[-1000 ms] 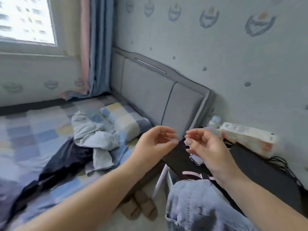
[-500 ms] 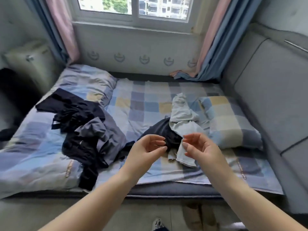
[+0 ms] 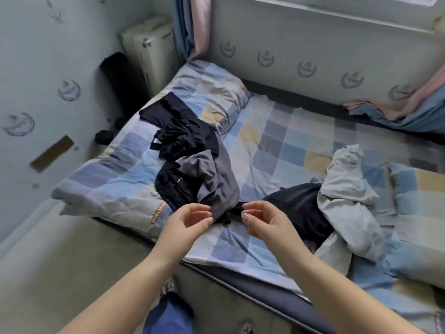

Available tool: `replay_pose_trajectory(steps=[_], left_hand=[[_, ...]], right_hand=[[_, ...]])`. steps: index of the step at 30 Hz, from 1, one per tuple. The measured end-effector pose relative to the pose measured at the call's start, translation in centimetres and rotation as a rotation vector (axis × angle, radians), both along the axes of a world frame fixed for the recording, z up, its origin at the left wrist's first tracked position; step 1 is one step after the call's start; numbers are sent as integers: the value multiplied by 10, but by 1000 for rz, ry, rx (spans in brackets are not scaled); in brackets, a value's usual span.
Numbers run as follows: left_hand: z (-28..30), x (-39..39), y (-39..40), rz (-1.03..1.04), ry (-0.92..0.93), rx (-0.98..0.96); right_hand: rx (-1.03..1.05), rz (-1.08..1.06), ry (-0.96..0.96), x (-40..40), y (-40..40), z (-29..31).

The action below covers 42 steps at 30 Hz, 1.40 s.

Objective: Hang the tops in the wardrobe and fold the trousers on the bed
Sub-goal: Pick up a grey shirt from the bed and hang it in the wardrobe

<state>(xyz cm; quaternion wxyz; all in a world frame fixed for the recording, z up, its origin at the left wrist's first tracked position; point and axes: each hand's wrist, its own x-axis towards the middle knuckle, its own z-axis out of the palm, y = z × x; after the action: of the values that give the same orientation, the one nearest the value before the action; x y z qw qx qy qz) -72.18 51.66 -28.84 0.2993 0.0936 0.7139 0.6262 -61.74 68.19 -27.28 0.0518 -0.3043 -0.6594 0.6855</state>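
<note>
Clothes lie crumpled on the checked bed (image 3: 284,141). A heap of black garments (image 3: 183,138) with a grey top (image 3: 212,182) over it sits left of centre. To the right a dark navy garment (image 3: 298,203) lies under a pale grey one (image 3: 346,194). My left hand (image 3: 187,220) and my right hand (image 3: 262,218) hover side by side just above the bed's near edge, between the two heaps. Both have loosely curled fingers, palms facing each other, and hold nothing. The wardrobe is out of view.
A pillow (image 3: 212,90) lies at the far left of the bed and another (image 3: 419,189) at the right. A cream appliance (image 3: 151,47) and a dark object (image 3: 118,78) stand in the left corner. Curtains (image 3: 409,112) spill onto the far right. Floor runs along the left.
My view has swung left from the headboard and side table across the bed. Both hands keep the same loose pose and now hover nearer the left heap.
</note>
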Motion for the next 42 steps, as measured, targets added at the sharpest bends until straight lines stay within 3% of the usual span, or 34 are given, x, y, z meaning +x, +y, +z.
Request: replay_pose_trajectory(steps=[7,16,23,33,38,42], left_hand=[[-44,-103,-19,-33,-103,-92],[-134,-282,-6,-124,-116,-239],[-241,-364,41,-162,-151,-328],[-360,-414,92,-277,-103,-408],[-388,-409,98,-285,-216,-413],[-398,-400,110,-332,-263,-392]], right_hand=[[-35,-103,-140,-90,-11,-41],[-126,-378,-360,-205,13,-160],[-55,-314,-476,-295,53,-270],[338,-107,-616,-371,110,-404],[258,-78,-622,-384,120,-443],[325,12,-663,-398,114,-455]])
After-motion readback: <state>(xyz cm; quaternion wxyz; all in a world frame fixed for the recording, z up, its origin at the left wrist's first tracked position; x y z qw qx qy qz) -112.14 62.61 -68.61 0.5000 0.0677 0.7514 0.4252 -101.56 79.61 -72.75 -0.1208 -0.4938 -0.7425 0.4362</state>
